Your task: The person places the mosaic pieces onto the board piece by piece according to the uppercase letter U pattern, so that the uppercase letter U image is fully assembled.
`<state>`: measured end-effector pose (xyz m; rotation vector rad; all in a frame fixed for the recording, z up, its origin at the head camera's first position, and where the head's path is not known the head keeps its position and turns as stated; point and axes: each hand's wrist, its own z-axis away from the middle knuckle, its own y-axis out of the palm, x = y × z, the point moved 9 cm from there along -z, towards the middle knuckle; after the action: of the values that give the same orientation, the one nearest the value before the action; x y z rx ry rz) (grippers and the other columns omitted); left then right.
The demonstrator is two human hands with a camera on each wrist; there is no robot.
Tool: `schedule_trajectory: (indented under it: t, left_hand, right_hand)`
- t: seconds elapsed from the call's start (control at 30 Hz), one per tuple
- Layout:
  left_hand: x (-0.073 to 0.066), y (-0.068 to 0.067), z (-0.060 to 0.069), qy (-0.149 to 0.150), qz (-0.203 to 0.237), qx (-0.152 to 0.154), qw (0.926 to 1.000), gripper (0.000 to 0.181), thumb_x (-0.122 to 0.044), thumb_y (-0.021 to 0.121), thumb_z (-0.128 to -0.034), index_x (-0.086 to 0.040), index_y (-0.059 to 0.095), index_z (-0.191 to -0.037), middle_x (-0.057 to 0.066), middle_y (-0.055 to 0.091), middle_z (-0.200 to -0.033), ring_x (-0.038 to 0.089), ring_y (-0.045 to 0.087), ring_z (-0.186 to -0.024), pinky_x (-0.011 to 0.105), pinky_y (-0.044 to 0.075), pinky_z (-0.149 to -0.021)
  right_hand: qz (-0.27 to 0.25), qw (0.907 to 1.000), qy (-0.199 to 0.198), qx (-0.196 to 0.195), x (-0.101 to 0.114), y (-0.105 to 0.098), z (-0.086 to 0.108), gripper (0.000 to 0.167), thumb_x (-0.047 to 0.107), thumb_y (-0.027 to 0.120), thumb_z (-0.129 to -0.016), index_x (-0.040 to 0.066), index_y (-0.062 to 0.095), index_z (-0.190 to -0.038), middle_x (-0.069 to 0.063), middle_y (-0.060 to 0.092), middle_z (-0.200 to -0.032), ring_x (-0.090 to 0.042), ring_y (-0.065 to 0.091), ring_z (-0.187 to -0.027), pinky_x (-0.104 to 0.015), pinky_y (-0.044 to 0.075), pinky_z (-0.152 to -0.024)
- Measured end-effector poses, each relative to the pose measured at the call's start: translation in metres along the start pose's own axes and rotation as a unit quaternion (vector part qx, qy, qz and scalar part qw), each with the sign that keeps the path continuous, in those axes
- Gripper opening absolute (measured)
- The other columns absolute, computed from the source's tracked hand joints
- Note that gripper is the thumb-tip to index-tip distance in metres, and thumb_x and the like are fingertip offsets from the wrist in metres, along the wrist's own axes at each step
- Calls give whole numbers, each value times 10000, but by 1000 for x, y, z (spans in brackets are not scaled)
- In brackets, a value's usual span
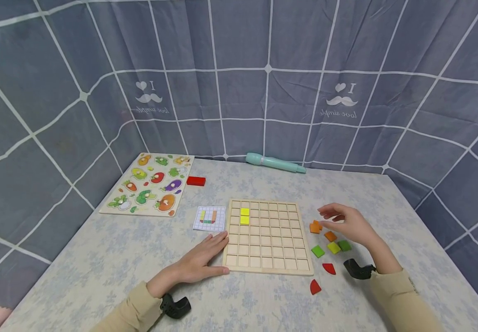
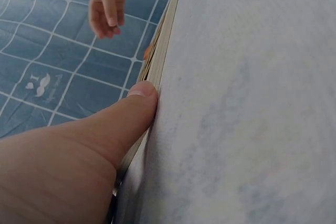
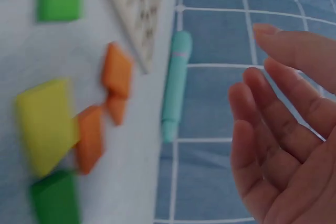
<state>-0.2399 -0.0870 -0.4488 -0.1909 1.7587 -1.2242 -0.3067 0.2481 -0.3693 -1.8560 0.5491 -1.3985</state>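
My left hand (image 1: 199, 262) lies flat on the table, its fingers and thumb touching the left edge of a wooden grid board (image 1: 268, 272). Two yellow square tiles (image 1: 244, 216) sit one above the other in cells near the board's upper left. Over the loose pieces to the right of the board hovers my right hand (image 1: 350, 223), fingers loosely bent and nothing between them in the right wrist view. Nearest below it are orange tiles (image 3: 116, 70). Around these lie a yellow tile (image 3: 46, 124), two green tiles (image 1: 318, 251) and two red quarter-round pieces (image 1: 315, 287).
A small pattern card (image 1: 209, 218) showing a coloured U lies left of the board. Farther left is a vegetable puzzle board (image 1: 141, 205), with a red block (image 1: 196, 181) beside it. A teal pen-shaped object (image 1: 276, 163) rests at the back, against the curtain (image 1: 239, 92).
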Motion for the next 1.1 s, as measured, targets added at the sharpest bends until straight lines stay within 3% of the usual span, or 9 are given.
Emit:
schedule_trajectory:
  t: [0.23,0.63,1.1]
  left_hand:
    - [0,0,-1,11,-2,29,10000,828,-489,584,-890,-2,253,-1472,83,162,-1554,184,133,-1419,382,91,-1168]
    - [0,0,0,16,29,34,10000,835,-497,580,-889,-3,245,-1474,74,156,-1555,176,126,-1420,371,80,-1169]
    - [-1,0,-1,52,24,35,10000,810,-464,585,-899,11,257,-1468,107,169,-1550,223,137,-1419,413,94,-1165]
  right_hand:
    - [146,9998,153,57,-20,7,15,339,205,711,-854,23,641,-1130,-99,643,-1051,-255,590,-952,-394,519,-801]
    - [70,9984,542,164,-47,16,36,367,273,784,-774,72,674,-1060,1,645,-937,-147,552,-812,-249,517,-707]
    - [-241,9943,864,573,-55,26,44,386,249,797,-756,30,654,-1040,-28,592,-846,-170,492,-716,-242,416,-561]
